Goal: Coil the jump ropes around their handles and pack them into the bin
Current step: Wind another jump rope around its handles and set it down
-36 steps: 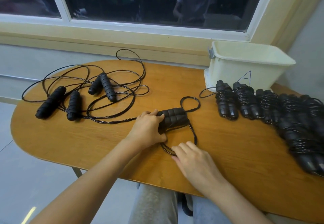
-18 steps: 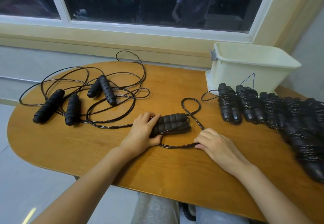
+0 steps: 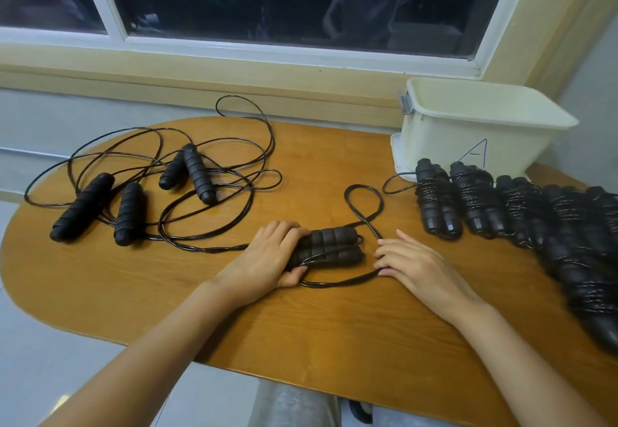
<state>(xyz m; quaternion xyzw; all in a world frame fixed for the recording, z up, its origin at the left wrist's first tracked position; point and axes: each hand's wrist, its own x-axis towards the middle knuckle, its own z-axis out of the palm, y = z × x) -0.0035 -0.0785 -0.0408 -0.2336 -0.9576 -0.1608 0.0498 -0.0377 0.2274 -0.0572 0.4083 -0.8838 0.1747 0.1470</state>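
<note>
Two handles (image 3: 329, 246) lie in grip of left hand (image 3: 267, 261); right hand (image 3: 416, 267) pinches cord (image 3: 334, 284) beside them.

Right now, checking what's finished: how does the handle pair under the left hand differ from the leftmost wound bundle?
The handle pair has barely a turn across it, its cord looping loose; the leftmost wound bundle is wrapped in many turns. The pair lies crosswise, gripped by the left hand; the bundle points toward the bin, untouched. Both are black, outside the bin.
</note>
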